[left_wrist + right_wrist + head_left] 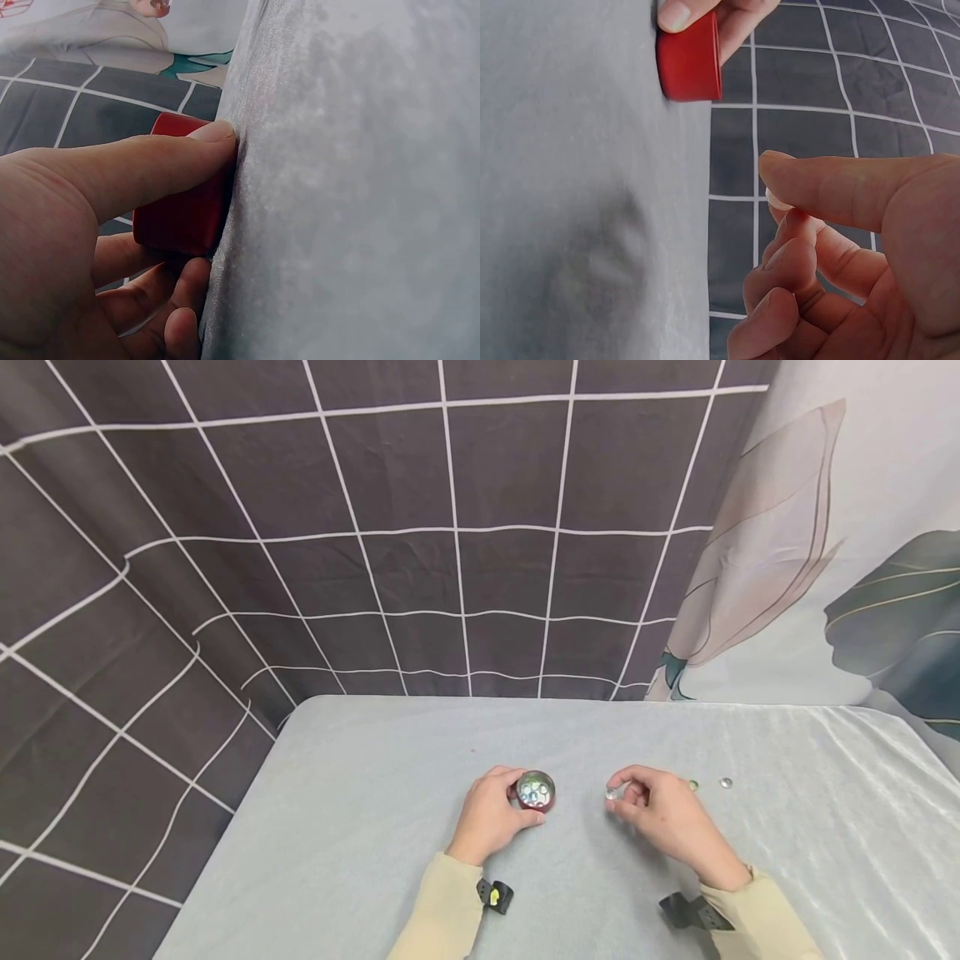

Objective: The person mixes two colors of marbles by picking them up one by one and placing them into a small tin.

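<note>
A small round red container (690, 64) stands upright on the cloth. In the head view its open top shows several shiny clear glass pebbles (534, 792) inside. My left hand (489, 810) grips it from the left, thumb along the near side and fingers round the far side. To the right of the container, my right hand (663, 818) pinches a clear glass pebble (612, 793) between thumb and index finger, raised above the cloth. The right wrist view shows only an edge of this pebble (777, 200) behind the thumb.
Beyond my right hand lie a greenish glass pebble (693, 785) and a clear one (726, 782). A pale grey cloth (337, 827) covers the table. Dark curtain with white grid lines (390, 568) hangs along the back and left; a leaf-patterned curtain (795, 635) hangs back right.
</note>
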Demonstrator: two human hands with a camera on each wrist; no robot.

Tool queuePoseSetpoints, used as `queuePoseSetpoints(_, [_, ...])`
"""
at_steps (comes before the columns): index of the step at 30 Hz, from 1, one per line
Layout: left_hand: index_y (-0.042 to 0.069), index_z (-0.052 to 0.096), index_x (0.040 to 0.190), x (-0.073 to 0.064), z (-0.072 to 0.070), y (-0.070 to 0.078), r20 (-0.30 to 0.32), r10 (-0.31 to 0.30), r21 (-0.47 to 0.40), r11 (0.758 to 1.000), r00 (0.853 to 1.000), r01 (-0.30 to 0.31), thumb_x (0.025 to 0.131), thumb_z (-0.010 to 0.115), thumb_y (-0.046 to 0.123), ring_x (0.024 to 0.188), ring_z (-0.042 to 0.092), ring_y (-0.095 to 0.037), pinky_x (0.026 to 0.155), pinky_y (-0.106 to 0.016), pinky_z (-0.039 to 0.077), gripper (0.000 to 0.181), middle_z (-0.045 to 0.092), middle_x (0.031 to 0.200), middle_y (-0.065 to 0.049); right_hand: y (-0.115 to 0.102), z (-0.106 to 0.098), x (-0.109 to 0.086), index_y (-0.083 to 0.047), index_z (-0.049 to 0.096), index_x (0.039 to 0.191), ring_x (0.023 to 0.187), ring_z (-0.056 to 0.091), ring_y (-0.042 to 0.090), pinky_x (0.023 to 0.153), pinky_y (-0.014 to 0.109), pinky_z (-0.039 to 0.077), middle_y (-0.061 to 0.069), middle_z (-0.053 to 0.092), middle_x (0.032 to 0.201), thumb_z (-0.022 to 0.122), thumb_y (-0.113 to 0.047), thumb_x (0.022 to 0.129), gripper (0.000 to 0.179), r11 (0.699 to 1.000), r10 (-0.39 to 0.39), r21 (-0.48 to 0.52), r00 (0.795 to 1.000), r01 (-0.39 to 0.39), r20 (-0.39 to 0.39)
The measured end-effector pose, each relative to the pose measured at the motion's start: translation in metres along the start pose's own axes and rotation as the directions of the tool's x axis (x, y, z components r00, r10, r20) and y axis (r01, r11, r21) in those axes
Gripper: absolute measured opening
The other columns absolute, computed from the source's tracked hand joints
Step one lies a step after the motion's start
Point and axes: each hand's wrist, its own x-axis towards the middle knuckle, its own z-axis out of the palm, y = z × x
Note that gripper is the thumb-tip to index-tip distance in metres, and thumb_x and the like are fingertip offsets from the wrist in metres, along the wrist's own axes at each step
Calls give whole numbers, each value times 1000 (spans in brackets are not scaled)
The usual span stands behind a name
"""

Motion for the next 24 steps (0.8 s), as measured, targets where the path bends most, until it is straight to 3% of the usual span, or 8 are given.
queuePoseSetpoints(24, [7,73,118,1,1,-1,-12,16,6,1000,1000,-16,70,93,21,100,64,-18,90,-38,50,54,68,112,-3,-12,22,10,-10,69,91,53,45,4,51,24,39,-9,51,62,78,-7,80,14,1000,-16,27,999,15,47])
